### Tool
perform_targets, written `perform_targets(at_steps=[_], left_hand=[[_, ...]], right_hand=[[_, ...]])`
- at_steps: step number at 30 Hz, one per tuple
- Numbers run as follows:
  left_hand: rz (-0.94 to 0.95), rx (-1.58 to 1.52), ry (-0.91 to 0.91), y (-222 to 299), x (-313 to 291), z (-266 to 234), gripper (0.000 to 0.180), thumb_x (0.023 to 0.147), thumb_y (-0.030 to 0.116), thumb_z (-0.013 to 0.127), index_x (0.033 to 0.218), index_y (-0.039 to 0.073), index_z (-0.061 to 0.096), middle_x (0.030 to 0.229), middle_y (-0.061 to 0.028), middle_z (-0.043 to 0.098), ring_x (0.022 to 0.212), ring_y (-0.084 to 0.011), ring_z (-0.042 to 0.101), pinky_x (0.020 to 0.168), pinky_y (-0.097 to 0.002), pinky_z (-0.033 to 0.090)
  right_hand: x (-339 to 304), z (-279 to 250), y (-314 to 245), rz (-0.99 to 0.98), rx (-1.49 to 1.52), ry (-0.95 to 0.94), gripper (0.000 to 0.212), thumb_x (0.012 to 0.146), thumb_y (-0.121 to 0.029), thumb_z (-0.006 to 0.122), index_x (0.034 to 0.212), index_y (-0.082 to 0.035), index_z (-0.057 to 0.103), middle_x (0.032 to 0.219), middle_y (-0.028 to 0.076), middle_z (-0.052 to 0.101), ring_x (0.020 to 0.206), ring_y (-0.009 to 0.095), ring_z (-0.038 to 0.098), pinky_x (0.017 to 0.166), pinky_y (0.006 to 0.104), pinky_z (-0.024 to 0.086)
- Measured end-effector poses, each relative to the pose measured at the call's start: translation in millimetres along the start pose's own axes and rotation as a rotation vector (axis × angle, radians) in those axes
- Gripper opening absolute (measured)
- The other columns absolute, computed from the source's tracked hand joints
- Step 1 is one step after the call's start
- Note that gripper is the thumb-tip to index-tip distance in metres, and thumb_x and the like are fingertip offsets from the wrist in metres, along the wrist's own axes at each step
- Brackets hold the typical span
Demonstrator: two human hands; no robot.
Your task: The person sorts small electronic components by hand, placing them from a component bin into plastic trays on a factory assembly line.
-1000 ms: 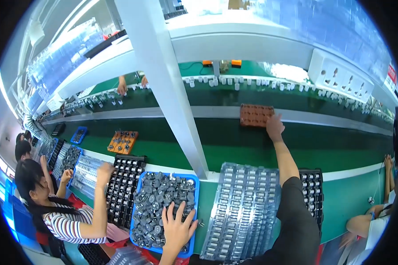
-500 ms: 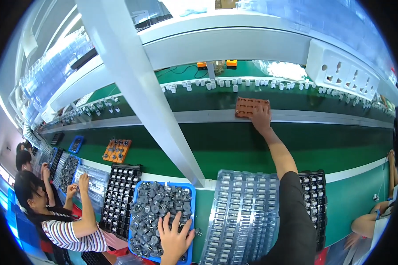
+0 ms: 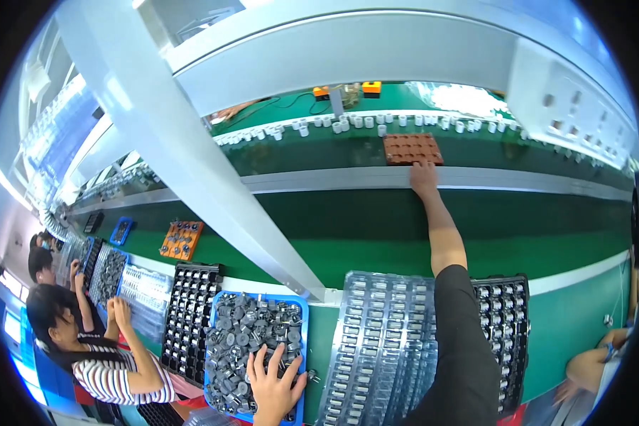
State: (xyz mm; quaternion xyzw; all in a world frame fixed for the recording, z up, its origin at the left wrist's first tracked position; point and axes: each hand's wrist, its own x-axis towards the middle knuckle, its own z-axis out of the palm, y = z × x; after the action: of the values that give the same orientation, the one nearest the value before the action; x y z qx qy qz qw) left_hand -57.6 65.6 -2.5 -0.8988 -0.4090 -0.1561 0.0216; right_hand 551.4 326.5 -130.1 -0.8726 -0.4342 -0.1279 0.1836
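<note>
My left hand rests on the heap of small grey round parts with metal pins in a blue tray; its fingers are spread and I see nothing gripped. My right arm stretches far forward over the green line. At its end my right hand has its curled fingers on the near edge of a reddish-brown block tray with rows of hollows. That block lies on the far green belt, just beyond the metal rail. The hollows look unfilled; the fingertips are partly hidden.
Clear plastic trays of small metal parts and a black tray flank my right arm. A slanted metal post stands ahead. White cylinders line the far belt. An orange fixture sits left. Co-workers sit both sides.
My right hand has moved the reddish-brown block away from me, off the rail onto the far belt, and its fingers now sit at the near edge. My left hand stays on the grey parts.
</note>
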Motion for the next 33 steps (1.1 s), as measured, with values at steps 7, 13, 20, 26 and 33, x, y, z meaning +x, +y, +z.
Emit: perform_targets(at_steps=[7,13,20,26,33], left_hand=[[0.120,-0.716,0.306,26,27,-109,0.025,0.083,0.016,0.070,0.103,0.003,0.066,0.126,-0.0119,0.060,0.116,-0.0401,0.057,0.102,-0.0534,0.043],[1.068,-1.429,1.225,105,45,-179,0.044,0.097,0.014,0.057,0.140,0.008,0.051,0.149,-0.0023,0.043,0.141,-0.0174,0.033,0.101,-0.0332,0.044],[1.092,-1.657,1.218,124,-12,-191,0.035,0.095,0.006,0.057,0.130,0.005,0.058,0.132,-0.0054,0.055,0.127,-0.0196,0.047,0.101,-0.0310,0.048],[1.168,-1.578,1.384,127,-53,-210,0.041,0.091,0.005,0.061,0.131,0.001,0.058,0.139,-0.0095,0.052,0.131,-0.0243,0.045,0.108,-0.0334,0.044],[1.296,-1.639,1.131,125,-97,-199,0.044,0.086,0.000,0.066,0.129,0.001,0.059,0.136,-0.0082,0.053,0.127,-0.0230,0.047,0.105,-0.0322,0.044]], right_hand=[[-57,-77,6,-0.349,-0.019,-0.245,0.023,0.090,-0.022,0.059,0.103,-0.006,0.069,0.128,0.016,0.058,0.120,0.037,0.055,0.102,0.0485,0.045],[-140,-197,-18,-0.626,0.265,-0.350,0.030,0.090,-0.027,0.064,0.108,-0.003,0.068,0.125,0.017,0.058,0.120,0.036,0.054,0.104,0.0428,0.043],[-267,-319,23,-0.599,0.400,-0.262,0.025,0.090,-0.017,0.065,0.105,0.002,0.067,0.105,0.016,0.065,0.098,0.033,0.065,0.086,0.0395,0.052],[-373,-371,48,-0.328,0.466,-0.225,0.021,0.090,-0.013,0.066,0.104,0.003,0.068,0.093,0.014,0.068,0.081,0.023,0.067,0.073,0.0330,0.053],[-442,-392,31,-0.340,0.528,-0.208,0.019,0.091,-0.014,0.064,0.102,0.002,0.069,0.090,0.013,0.069,0.080,0.026,0.067,0.069,0.0351,0.052]])
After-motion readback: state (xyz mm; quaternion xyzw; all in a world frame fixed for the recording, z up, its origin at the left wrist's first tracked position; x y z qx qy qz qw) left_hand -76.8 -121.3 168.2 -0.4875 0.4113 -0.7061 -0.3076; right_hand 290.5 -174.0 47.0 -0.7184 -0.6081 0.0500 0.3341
